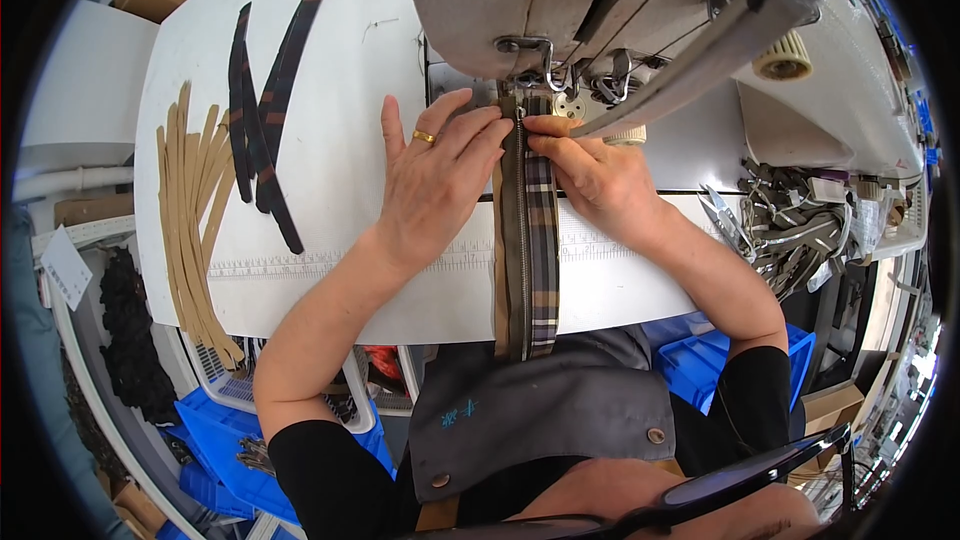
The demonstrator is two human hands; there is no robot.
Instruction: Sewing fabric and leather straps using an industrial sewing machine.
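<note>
A long zipper (519, 240) on olive tape runs from the sewing machine's (500, 0) presser foot toward me, over the table's near edge. Along its right side lies a plaid fabric strip (543, 280); a tan strip (501, 280) shows along the left. My left hand (430, 175), a gold ring on one finger, lies with fingers stretched out, their tips on the left side of the zipper. My right hand (605, 180) is closed, thumb and forefinger pinching the plaid strip's edge beside the zipper teeth, just short of the presser foot. The needle itself cannot be made out.
Tan strips (185, 240) and dark plaid strips (290, 60) lie at the left of the white table (350, 300). Metal thread snips (725, 220) sit right of my forearm, beside a heap of olive zipper pieces (800, 225). Blue bins (230, 450) stand below the table.
</note>
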